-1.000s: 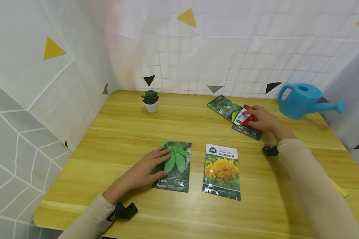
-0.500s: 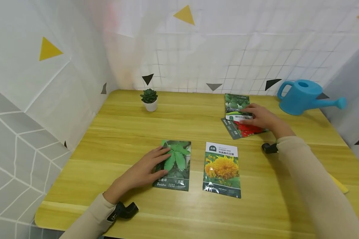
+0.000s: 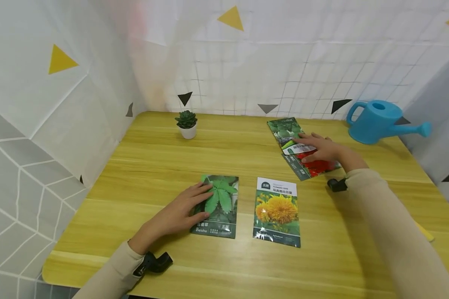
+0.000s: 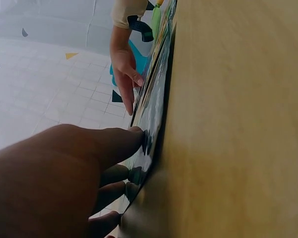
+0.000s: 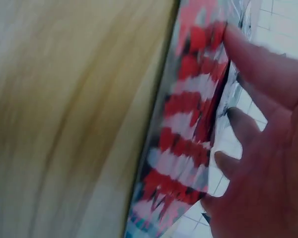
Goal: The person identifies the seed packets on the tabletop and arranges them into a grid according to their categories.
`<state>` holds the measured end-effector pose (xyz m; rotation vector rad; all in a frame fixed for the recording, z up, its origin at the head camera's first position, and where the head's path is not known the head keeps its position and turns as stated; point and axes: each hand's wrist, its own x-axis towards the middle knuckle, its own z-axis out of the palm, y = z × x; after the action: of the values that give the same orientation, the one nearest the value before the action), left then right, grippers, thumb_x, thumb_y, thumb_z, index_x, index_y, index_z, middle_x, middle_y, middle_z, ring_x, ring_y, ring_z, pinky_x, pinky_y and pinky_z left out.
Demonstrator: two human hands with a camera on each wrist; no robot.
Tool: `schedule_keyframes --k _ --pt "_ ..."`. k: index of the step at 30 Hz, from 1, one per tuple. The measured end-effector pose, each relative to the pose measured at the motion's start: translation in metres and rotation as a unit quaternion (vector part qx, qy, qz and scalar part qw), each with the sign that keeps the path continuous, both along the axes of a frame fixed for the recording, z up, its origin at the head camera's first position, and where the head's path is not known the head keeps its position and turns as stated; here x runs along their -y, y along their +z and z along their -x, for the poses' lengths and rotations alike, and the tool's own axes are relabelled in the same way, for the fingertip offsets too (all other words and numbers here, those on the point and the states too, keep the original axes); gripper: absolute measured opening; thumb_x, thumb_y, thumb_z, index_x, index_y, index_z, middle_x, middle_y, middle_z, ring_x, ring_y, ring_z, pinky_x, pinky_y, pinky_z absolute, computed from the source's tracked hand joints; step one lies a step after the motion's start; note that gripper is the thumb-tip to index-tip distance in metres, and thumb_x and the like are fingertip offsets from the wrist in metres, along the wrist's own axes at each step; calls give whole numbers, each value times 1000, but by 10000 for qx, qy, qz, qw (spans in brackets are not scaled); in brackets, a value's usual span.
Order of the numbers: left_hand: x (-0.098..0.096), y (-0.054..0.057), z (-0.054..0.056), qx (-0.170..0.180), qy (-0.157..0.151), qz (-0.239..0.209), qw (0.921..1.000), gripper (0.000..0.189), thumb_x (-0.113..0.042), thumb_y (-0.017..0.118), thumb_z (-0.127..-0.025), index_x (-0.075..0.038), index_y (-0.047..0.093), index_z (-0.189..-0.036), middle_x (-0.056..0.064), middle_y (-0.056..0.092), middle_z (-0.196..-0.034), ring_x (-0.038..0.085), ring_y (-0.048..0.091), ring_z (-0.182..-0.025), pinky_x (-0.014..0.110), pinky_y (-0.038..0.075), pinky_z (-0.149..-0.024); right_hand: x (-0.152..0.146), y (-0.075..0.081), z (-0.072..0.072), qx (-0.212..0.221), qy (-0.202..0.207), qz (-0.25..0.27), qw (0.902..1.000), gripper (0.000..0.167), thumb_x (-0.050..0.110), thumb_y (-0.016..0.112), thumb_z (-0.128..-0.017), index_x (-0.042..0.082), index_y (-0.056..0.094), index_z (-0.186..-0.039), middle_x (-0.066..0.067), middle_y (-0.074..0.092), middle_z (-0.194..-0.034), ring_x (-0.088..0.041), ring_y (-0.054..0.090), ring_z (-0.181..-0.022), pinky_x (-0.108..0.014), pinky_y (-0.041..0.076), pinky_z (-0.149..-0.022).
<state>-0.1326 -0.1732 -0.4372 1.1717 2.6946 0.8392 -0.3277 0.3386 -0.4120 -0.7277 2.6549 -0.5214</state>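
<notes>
My left hand (image 3: 177,209) lies flat with spread fingers on the left edge of a seed packet with green leaves (image 3: 220,203). In the left wrist view its fingertips press the packet's glossy surface. At the back right, my right hand (image 3: 323,150) rests with extended fingers over two overlapping seed packets. The upper is a green seed packet (image 3: 282,128) with a white band; under it lies a red-flower seed packet (image 3: 312,166), partly covered by the hand. The right wrist view shows the thumb touching the red-flower packet. A yellow-flower seed packet (image 3: 277,214) lies between the hands, untouched.
A small potted succulent (image 3: 187,124) stands at the back left of the wooden table (image 3: 142,166). A blue watering can (image 3: 378,122) stands at the back right corner, spout to the right. A yellow item (image 3: 425,232) shows beside the right sleeve. White cloth walls enclose the table.
The two packets beneath my right hand have turned and shifted: the red-flower packet swung round, and the green packet went upright, then tilted leftward again. My left hand stayed on the leaf packet.
</notes>
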Motion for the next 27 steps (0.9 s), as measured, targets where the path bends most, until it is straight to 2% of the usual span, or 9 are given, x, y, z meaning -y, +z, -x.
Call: schedule_keyframes --k 3,8,10,12,14,15,19,22,27 --pt "0 0 0 17 -24 32 10000 62 -30 67 -105 0 47 -155 14 34 -165 38 22 -154 57 23 -121 -3 3 -2 -308 74 -223 9992 80 20 79 -95 3 37 -160 -31 19 -166 -61 6 -148 -83 2 -107" --pt "-1 0 0 20 -11 33 10000 62 -30 67 -105 0 47 -155 14 34 -165 39 21 -154 57 23 -121 -5 14 -5 -502 -291 -334 9978 63 -3 71 -88 -5 50 -148 -36 43 -149 -55 43 -132 -74 33 -105" --pt "-1 0 1 13 -3 19 10000 62 -30 67 -104 0 47 -155 14 35 -165 39 22 -154 57 23 -121 -6 15 -5 -456 -424 -397 9973 61 -9 65 -86 -7 51 -146 -36 47 -144 -53 48 -126 -70 41 -101" --pt "0 0 1 17 -1 7 10000 62 -30 67 -104 0 48 -155 14 35 -165 39 22 -154 57 23 -121 -8 15 -4 -472 -492 -568 9961 64 -11 62 -84 -7 49 -147 -36 46 -146 -55 46 -128 -71 38 -104" --pt "0 0 0 2 3 16 10000 62 -30 67 -104 0 48 -155 14 35 -165 39 22 -154 57 23 -121 -8 13 -3 -575 -413 -657 9953 69 -14 57 -84 -6 45 -151 -35 40 -152 -55 49 -121 -66 46 -97" --pt "1 0 0 0 9 22 10000 62 -31 67 -104 0 48 -155 14 35 -165 39 22 -154 57 23 -121 -8 12 -2 -629 -345 -638 9954 70 -14 56 -86 -5 43 -154 -34 36 -156 -56 52 -112 -63 50 -89" --pt "2 -1 1 -21 36 51 10000 63 -31 67 -104 -1 47 -155 13 35 -165 38 22 -154 56 23 -121 -5 6 -4 -969 203 -315 9946 59 -9 55 -98 -3 45 -155 -36 31 -159 -57 55 -110 -56 48 -74" --pt "1 -1 1 -6 23 52 10000 63 -30 67 -104 -1 47 -156 13 34 -166 38 21 -154 56 23 -121 1 3 -6 -1177 477 -226 9917 48 -1 60 -103 -1 52 -150 -37 38 -154 -58 46 -131 -65 47 -94" --pt "0 0 1 28 18 46 10000 63 -30 68 -104 -1 46 -156 13 34 -166 37 21 -154 56 23 -121 12 4 -4 -1175 297 -353 9920 46 10 65 -104 0 56 -147 -32 50 -137 -48 56 -114 -64 48 -91"
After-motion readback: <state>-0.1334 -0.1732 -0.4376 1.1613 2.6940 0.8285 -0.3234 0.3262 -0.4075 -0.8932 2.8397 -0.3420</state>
